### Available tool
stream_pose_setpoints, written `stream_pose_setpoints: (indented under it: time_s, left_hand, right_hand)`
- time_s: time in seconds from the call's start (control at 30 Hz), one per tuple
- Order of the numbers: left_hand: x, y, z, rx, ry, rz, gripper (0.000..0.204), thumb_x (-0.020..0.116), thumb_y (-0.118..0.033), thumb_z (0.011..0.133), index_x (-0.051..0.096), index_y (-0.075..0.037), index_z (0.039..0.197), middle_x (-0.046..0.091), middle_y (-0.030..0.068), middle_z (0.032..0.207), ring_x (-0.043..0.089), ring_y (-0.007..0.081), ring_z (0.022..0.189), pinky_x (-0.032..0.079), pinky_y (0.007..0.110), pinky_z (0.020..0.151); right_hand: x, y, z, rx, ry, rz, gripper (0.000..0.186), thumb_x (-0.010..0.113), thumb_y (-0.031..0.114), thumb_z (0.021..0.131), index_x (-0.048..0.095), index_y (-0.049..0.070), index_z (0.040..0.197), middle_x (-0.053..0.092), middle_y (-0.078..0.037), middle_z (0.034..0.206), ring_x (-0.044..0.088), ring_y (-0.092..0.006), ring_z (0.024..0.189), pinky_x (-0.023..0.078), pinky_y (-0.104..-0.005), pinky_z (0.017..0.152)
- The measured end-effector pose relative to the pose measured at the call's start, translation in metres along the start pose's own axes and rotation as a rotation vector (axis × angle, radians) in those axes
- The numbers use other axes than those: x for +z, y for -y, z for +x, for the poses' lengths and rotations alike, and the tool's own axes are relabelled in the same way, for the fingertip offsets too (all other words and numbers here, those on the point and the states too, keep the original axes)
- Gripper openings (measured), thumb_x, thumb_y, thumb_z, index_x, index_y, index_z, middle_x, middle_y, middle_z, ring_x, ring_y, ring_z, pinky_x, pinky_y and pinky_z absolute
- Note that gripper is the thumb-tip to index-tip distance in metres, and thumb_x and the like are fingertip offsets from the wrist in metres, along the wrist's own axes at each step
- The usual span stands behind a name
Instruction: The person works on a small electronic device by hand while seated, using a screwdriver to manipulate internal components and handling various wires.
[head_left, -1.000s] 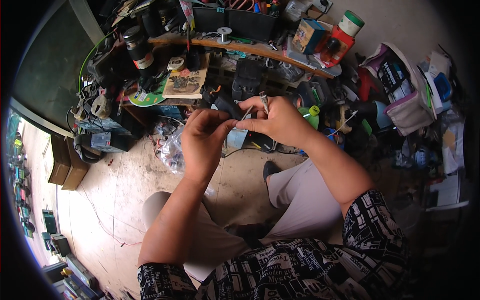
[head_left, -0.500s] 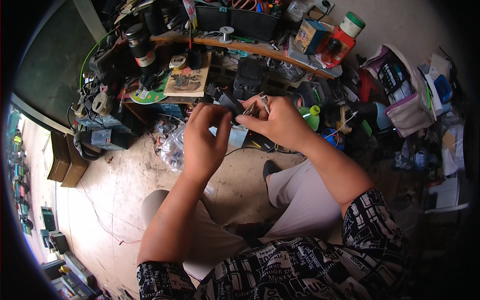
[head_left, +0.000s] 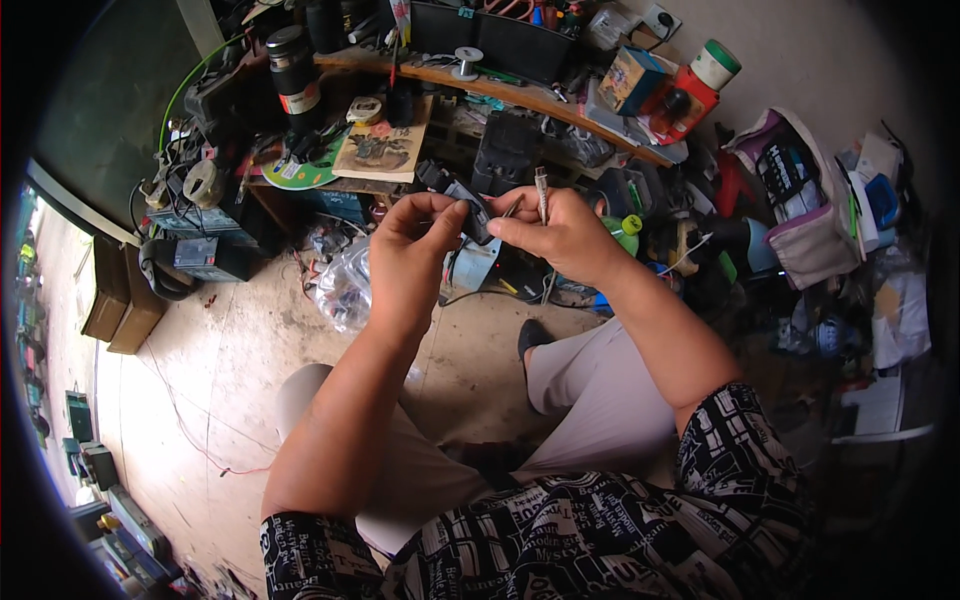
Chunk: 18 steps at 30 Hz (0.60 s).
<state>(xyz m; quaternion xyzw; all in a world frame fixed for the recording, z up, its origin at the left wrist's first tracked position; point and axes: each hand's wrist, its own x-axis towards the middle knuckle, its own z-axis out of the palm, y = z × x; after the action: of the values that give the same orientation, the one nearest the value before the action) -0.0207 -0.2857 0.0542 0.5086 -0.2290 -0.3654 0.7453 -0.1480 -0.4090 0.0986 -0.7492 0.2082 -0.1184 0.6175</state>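
left hand (head_left: 410, 250) pinched on small black device (head_left: 470, 212), held mid-air above lap. right hand (head_left: 560, 232) just right of it, fingers closed on thin metal-tipped tool (head_left: 541, 192), tool upright. device long axis slants toward left hand; cluttered bench (head_left: 520, 95) behind.

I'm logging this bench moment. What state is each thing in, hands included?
Left hand: pinching the black part.
Right hand: pinching the black part, thin tool upright in its grip.
Black part: held between both hands, off the floor.
Thin tool: upright.
Plastic bag: crumpled on the floor.
Green-lidded jar: lid on.
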Motion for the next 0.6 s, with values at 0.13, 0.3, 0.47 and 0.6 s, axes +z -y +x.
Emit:
stream_pose_setpoints:
  time_s: [0.13, 0.3, 0.47, 0.6]
  left_hand:
    - [-0.0056, 0.0036, -0.0007, -0.056, -0.01, -0.027, 0.01, 0.066, -0.013, 0.086, 0.06, -0.007, 0.091, 0.057, -0.0035, 0.083, 0.054, 0.005, 0.075, 0.047, 0.021, 0.069]
    - [-0.0043, 0.0002, -0.0025, -0.216, -0.132, -0.151, 0.041, 0.073, -0.015, 0.08, 0.05, 0.0, 0.11, 0.055, 0.0024, 0.089, 0.055, 0.0099, 0.075, 0.05, 0.025, 0.068]
    - [-0.0065, -0.0018, -0.0013, -0.365, -0.006, -0.222, 0.02, 0.066, -0.015, 0.085, 0.055, -0.007, 0.099, 0.058, 0.0001, 0.086, 0.057, 0.011, 0.078, 0.049, 0.027, 0.074]
    - [-0.0086, 0.0027, -0.001, -0.307, 0.026, -0.189, 0.047, 0.071, -0.014, 0.082, 0.045, 0.001, 0.117, 0.055, 0.0004, 0.087, 0.058, 0.0116, 0.082, 0.05, 0.025, 0.072]
  right_hand:
    - [0.0032, 0.0, 0.0009, 0.021, 0.019, -0.022, 0.019, 0.066, 0.014, 0.084, 0.06, -0.003, 0.092, 0.064, -0.003, 0.078, 0.056, -0.0051, 0.069, 0.044, -0.021, 0.062]
    - [0.0048, 0.0013, 0.0004, 0.034, 0.031, -0.013, 0.018, 0.065, 0.015, 0.085, 0.06, -0.002, 0.091, 0.062, -0.001, 0.074, 0.052, -0.0039, 0.064, 0.041, -0.0199, 0.059]
    - [-0.0014, -0.0041, 0.0002, 0.035, 0.053, -0.076, 0.024, 0.065, 0.022, 0.085, 0.061, 0.0, 0.094, 0.055, 0.003, 0.069, 0.046, -0.0032, 0.06, 0.036, -0.0202, 0.055]
    - [0.0004, -0.0074, 0.003, 0.065, 0.035, -0.119, 0.026, 0.064, 0.028, 0.085, 0.063, 0.002, 0.092, 0.049, 0.005, 0.065, 0.042, -0.0027, 0.057, 0.032, -0.0209, 0.051]
